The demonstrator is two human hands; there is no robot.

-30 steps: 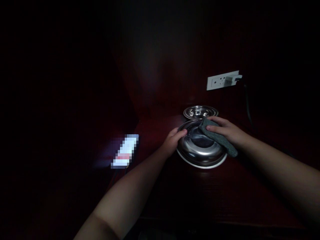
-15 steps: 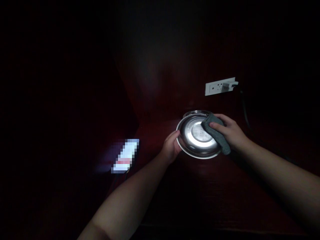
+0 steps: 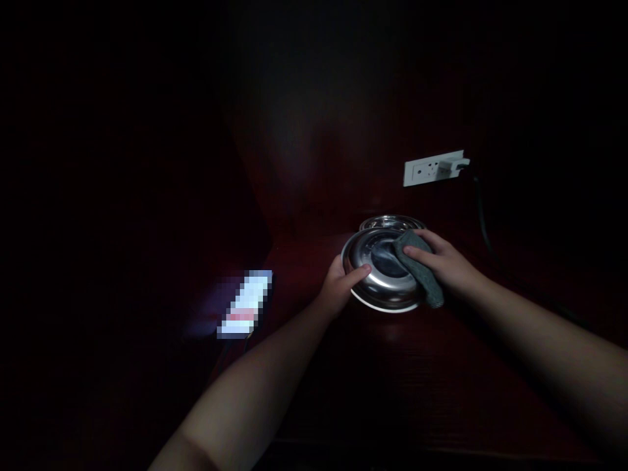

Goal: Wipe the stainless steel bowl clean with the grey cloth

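A shiny stainless steel dish [image 3: 387, 288], round with a flat centre, is held up tilted between my two hands. My left hand [image 3: 339, 282] grips its left edge, the thumb lying over the face and the other fingers hidden behind. In my right hand [image 3: 444, 258] is a folded grey-green cloth [image 3: 417, 265], pressed against the dish's right side. The cloth covers part of the dish's centre and hangs past its edge. Just behind the dish, a second shiny metal dish [image 3: 390, 220] shows only its upper part.
A white wall socket [image 3: 434, 169] with a plug in it is on the dark red back wall, its black cable [image 3: 481, 216] running down to the right. A lit phone [image 3: 245, 304], its screen blurred out, is at the left. The surroundings are very dark.
The held dish has turned and shifted slightly left, and its centre looks darker. My left thumb has moved from the rim further onto its face. The cloth has moved slightly left.
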